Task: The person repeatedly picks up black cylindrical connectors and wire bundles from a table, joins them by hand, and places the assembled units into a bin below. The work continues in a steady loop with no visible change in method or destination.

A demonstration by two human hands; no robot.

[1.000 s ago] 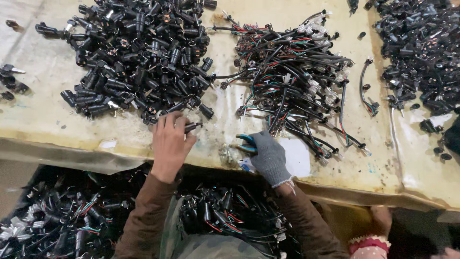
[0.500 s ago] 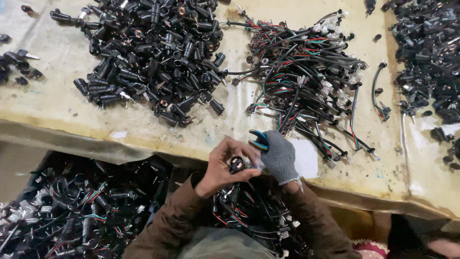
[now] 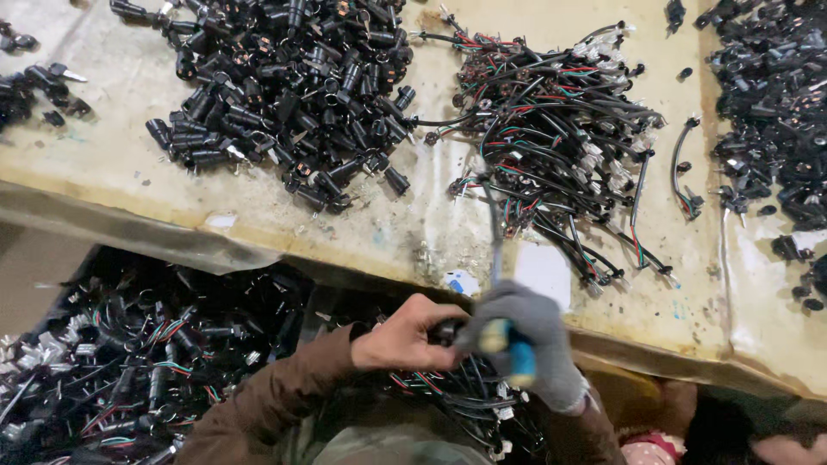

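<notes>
While the bare left hand (image 3: 403,334) pinches a small black connector (image 3: 444,331) at lower centre, the grey-gloved right hand (image 3: 525,340) is wrapped round a blue-and-yellow-handled tool (image 3: 510,351), probably a screwdriver, though blur hides its tip. The hands meet over a bin of finished cables (image 3: 146,362). Black sockets (image 3: 284,95) lie heaped upper left, wired leads (image 3: 551,129) upper centre. Done well, the part is held steady and the tool kept square.

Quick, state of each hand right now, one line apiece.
Left hand: bare, closed on a small black part.
Right hand: gray-gloved, closed on a blue-handled tool; its tip is blurred.
</notes>
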